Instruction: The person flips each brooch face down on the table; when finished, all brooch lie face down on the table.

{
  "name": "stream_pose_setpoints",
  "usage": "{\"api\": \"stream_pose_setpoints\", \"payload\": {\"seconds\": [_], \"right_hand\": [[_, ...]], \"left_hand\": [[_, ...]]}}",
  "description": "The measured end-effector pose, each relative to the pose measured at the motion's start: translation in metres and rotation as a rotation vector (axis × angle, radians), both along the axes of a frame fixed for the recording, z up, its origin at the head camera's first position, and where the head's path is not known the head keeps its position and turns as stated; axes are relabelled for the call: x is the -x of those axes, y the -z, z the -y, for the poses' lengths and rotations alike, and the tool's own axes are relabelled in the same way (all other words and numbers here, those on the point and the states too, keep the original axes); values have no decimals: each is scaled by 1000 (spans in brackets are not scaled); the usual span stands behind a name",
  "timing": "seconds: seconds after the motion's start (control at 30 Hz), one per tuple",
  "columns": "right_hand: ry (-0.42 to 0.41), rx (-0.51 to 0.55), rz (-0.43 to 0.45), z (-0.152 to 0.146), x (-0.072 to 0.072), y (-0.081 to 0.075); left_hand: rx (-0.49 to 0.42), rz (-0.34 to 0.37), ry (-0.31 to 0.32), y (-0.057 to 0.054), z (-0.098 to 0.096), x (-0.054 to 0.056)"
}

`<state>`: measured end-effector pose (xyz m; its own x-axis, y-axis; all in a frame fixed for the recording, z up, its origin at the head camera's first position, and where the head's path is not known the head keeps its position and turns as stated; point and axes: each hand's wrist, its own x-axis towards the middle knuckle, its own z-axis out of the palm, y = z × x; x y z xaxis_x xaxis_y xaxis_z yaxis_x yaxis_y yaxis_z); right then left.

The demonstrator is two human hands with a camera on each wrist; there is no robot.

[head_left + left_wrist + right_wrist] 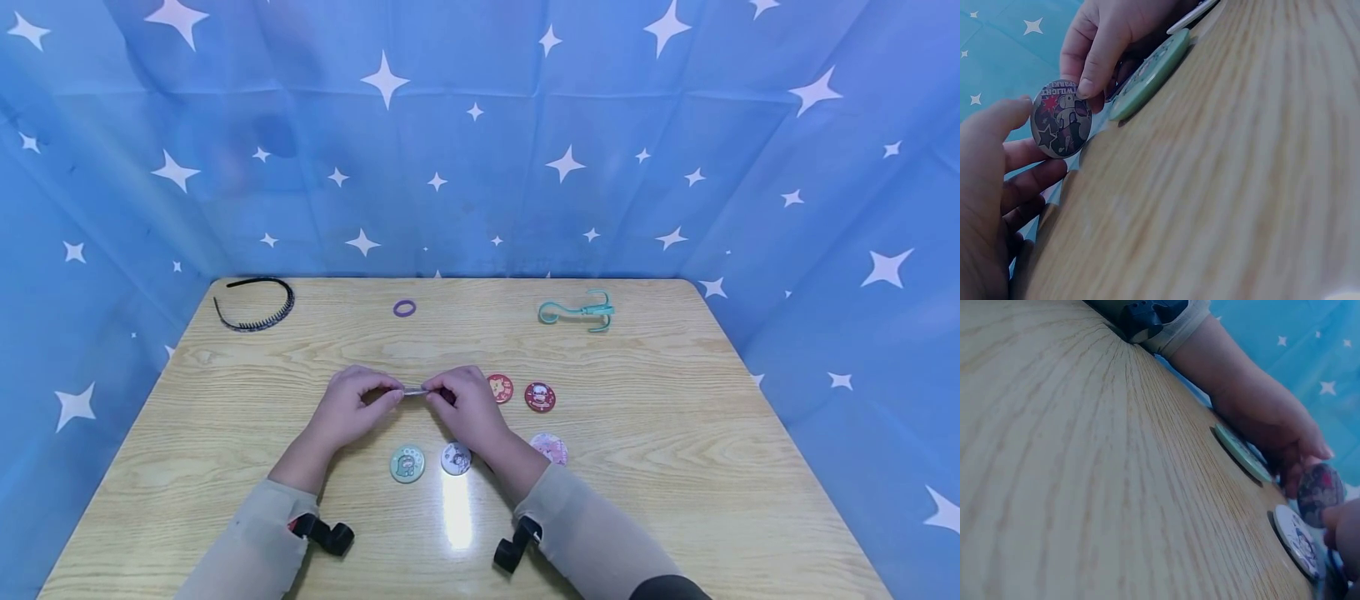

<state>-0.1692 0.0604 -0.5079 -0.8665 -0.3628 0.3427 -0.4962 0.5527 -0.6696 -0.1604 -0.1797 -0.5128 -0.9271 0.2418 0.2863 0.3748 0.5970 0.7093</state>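
Observation:
A round pin badge [1061, 119] with a dark cartoon print and the word "TWILIGHT" is held up between both hands. In the head view the badge [415, 391] shows only its thin edge. My left hand [352, 412] pinches its left side between thumb and fingers. The right hand [468, 408] pinches the opposite side with thumb and fingertips. On the table nearer the body lie a green badge [407, 463] and a white badge [455, 458]. Beside the right hand is a red badge [500, 388], partly covered by it.
A dark red badge [540, 397] and a pink badge [550, 448] lie to the right, the pink one partly behind the forearm. Along the back of the wooden table [675, 467] are a black headband [258, 323], a purple ring [404, 308] and a teal hook [577, 311].

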Motion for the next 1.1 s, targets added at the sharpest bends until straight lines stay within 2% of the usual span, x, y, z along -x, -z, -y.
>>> {"api": "stream_pose_setpoints", "payload": {"seconds": [0.13, 0.33, 0.47, 0.7, 1.1], "right_hand": [[-4, -4, 9, 0, -1, -1], [-9, -34, 42, -1, -3, -1], [-36, -65, 13, -2, -2, -1], [-89, -113, -74, -2, 1, 1], [-98, -185, -100, -2, 0, 0]], "left_hand": [[8, 11, 5, 0, 1, 0], [42, -9, 21, 2, 2, 1], [48, -20, 27, 3, 1, 2], [43, 2, 20, 1, 1, 1], [75, 26, 38, 1, 2, 1]]}}
